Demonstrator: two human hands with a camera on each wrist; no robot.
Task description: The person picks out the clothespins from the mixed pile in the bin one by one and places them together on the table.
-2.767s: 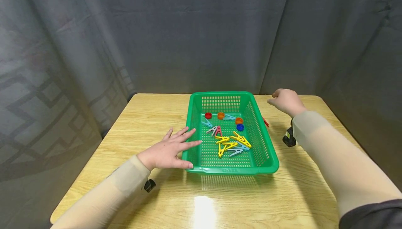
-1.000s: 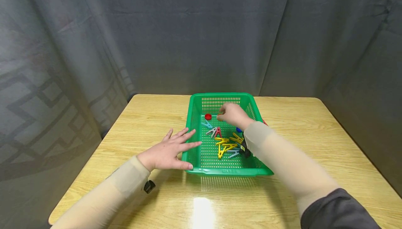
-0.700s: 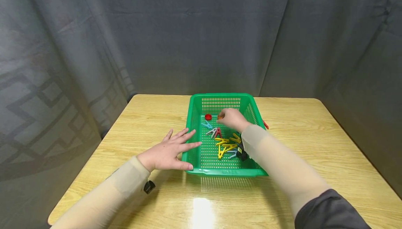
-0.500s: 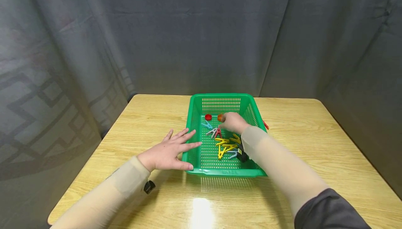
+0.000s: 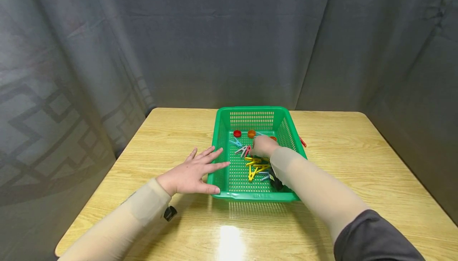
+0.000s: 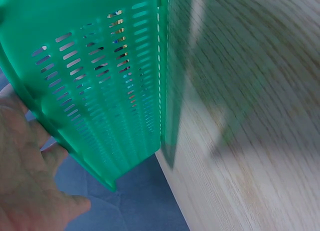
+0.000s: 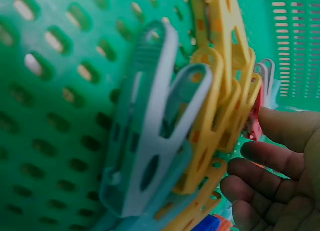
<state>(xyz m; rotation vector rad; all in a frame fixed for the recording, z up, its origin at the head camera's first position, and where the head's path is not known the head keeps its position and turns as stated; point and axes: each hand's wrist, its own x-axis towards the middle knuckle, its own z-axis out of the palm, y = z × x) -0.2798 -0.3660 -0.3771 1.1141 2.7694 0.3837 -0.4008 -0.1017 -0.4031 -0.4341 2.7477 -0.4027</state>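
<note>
In the head view, a green plastic basket (image 5: 256, 196) holds several clothespins and round caps. My left hand (image 5: 195, 173) lies with spread fingers across its near left rim; the left wrist view shows the fingers (image 6: 54, 156) at the rim. My right hand (image 5: 264, 146) reaches down inside. Its thumb and index finger stand apart at the red clothespin (image 7: 255, 122), the thumb tip at or very near it. A grey clothespin (image 5: 241, 150) lies beside the red one. Yellow clothespins (image 7: 220, 81) and light blue clothespins (image 7: 150, 126) are below my right hand.
A red cap (image 5: 237, 133) and an orange cap (image 5: 251, 133) lie at the basket's far end, with another orange cap (image 5: 273, 138) partly hidden. A light blue clothespin (image 5: 236, 143) lies on the left. Outside, a red object (image 5: 303, 142) rests on the wooden table (image 5: 171, 134).
My right hand came from right of the basket to an orange cap at its far end, left the cap there, and moved nearer to the red clothespin. My left hand stayed still.
</note>
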